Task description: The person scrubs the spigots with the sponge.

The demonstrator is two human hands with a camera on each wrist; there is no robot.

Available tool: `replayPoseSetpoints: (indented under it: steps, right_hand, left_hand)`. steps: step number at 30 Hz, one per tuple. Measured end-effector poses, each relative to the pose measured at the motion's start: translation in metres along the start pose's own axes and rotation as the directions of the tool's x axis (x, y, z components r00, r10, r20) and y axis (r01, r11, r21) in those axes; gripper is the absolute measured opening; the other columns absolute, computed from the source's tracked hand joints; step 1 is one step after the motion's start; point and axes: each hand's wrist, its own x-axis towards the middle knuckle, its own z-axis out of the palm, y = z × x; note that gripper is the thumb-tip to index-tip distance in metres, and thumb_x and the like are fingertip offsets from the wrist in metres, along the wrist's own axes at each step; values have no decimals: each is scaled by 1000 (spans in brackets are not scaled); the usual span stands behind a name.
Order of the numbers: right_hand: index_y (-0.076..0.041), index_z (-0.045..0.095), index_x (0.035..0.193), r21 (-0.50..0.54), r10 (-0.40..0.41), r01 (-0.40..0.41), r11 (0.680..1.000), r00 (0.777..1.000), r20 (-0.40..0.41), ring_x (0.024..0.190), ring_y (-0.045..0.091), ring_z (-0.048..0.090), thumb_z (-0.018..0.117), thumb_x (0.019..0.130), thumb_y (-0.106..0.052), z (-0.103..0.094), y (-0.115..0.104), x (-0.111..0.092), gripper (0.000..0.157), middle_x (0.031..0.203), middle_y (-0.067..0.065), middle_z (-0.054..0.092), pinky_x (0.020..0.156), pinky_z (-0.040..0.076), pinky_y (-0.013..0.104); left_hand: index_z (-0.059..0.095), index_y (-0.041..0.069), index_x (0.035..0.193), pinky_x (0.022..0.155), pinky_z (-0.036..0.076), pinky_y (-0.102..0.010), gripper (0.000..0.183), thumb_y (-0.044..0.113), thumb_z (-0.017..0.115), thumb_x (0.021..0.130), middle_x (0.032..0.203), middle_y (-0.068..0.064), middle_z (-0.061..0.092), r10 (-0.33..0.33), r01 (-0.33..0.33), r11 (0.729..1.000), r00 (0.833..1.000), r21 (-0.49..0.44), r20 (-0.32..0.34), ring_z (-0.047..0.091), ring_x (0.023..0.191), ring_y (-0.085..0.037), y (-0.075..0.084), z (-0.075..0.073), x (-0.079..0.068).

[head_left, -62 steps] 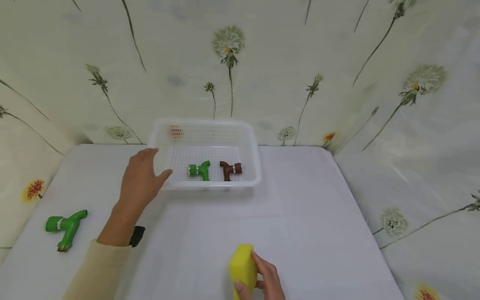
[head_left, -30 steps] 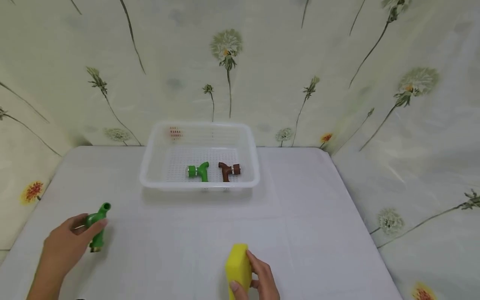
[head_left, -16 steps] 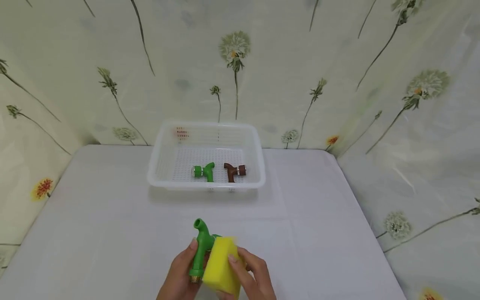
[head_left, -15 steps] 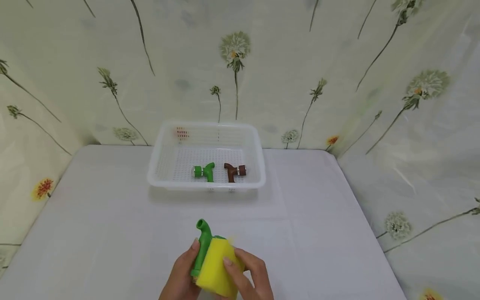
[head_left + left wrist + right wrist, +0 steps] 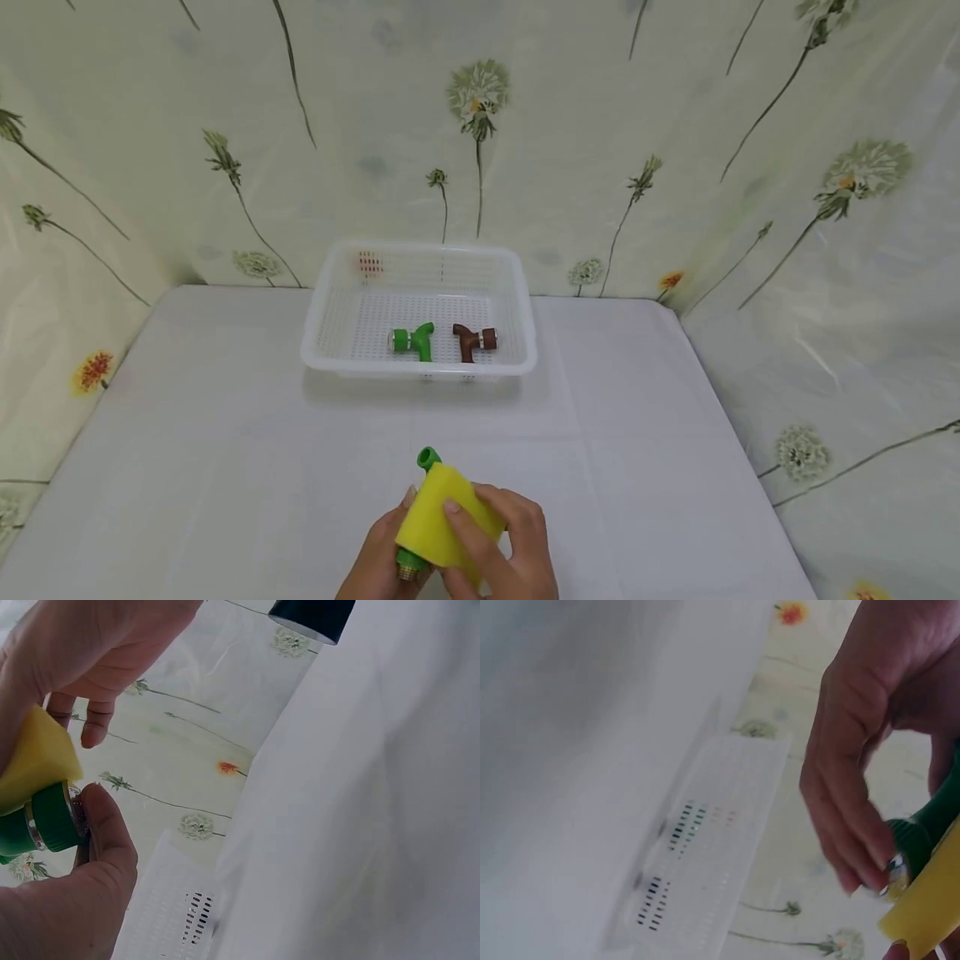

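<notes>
Low in the head view, my left hand (image 5: 377,557) grips a green plastic tap (image 5: 428,457) with a brass threaded end. My right hand (image 5: 513,537) holds a yellow sponge (image 5: 438,517) against the tap's body, covering most of it. Only the spout and threaded end show past the sponge there. The left wrist view shows left fingers (image 5: 109,832) at the end of the ribbed green knob (image 5: 56,817), with the sponge lying along it. In the right wrist view, the sponge (image 5: 926,904) lies across the tap beside the knob.
A white perforated plastic basket (image 5: 318,364) stands at the back of the white-covered table (image 5: 187,442). Inside it lie a green tap (image 5: 420,340) and a brown tap (image 5: 468,340). Flower-patterned sheeting (image 5: 562,125) rises behind the table and at both sides.
My left hand went from beside the basket to the green tap on the left, picked it up and brought it to the sponge. The sponge has since tilted over the tap's body.
</notes>
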Motion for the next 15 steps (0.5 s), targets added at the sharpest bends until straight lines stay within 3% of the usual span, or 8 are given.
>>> replayPoseSetpoints:
  steps: [1,5,11,15]
  right_hand:
    - [-6,67,120,-5,14,-14,1000,1000,-10,99,29,51,57,96,-34,0,3,0,37,116,20,57,80,41,24]
    - [-6,68,118,-20,68,-69,997,996,-53,95,28,50,57,95,-35,1,18,-3,38,115,21,58,71,37,21]
    - [-7,67,120,-39,178,-181,983,982,-65,95,27,50,64,92,-41,0,33,-7,44,117,18,59,72,35,20]
    - [-5,66,121,-14,211,-213,977,974,-78,97,27,50,64,92,-41,-2,24,-1,47,118,19,58,76,34,21]
  left_hand:
    - [53,-1,128,83,52,-28,65,56,37,100,103,-5,63,-34,33,999,999,-38,-29,60,89,-13,1,1,1]
    - [45,-5,137,97,47,-38,68,51,34,102,118,-13,64,-5,6,999,1000,-53,17,62,107,-21,3,3,2]
    - [45,-4,138,98,45,-38,63,48,36,103,122,-18,62,-1,4,992,1000,-125,23,60,115,-27,4,-2,2]
    - [45,-5,138,99,45,-39,63,47,36,103,124,-18,61,3,-2,992,1000,-127,7,59,115,-27,5,-8,2]
